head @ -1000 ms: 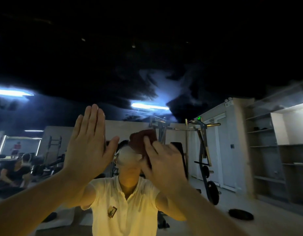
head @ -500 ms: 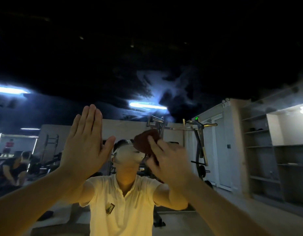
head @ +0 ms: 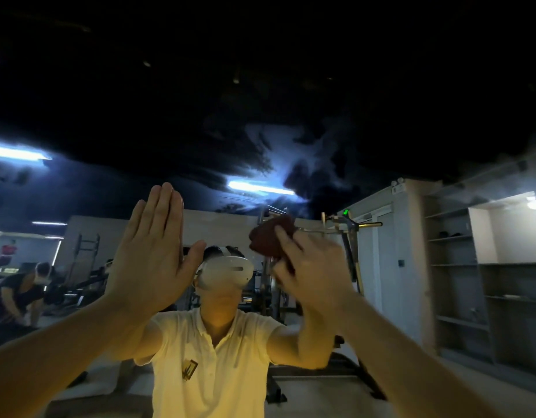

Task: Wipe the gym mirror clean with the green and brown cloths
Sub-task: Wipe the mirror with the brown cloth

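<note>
The gym mirror (head: pixel 291 131) fills the whole view and reflects the room and me in a white shirt. My left hand (head: pixel 152 257) lies flat on the glass with straight fingers pointing up. My right hand (head: pixel 309 273) presses a bunched brown cloth (head: pixel 269 238) against the mirror, fingers curled round it. The cloth sticks out above my fingertips. No green cloth is in sight.
In the reflection, a weight rack (head: pixel 348 236) stands behind me and open shelves (head: pixel 453 282) line the right wall. Another person (head: pixel 22 294) bends over at the far left. Smeared streaks (head: pixel 291 164) show on the glass near a ceiling light.
My right hand has slid the brown cloth to the right and slightly up across the glass. My left hand has stayed flat in about the same place.
</note>
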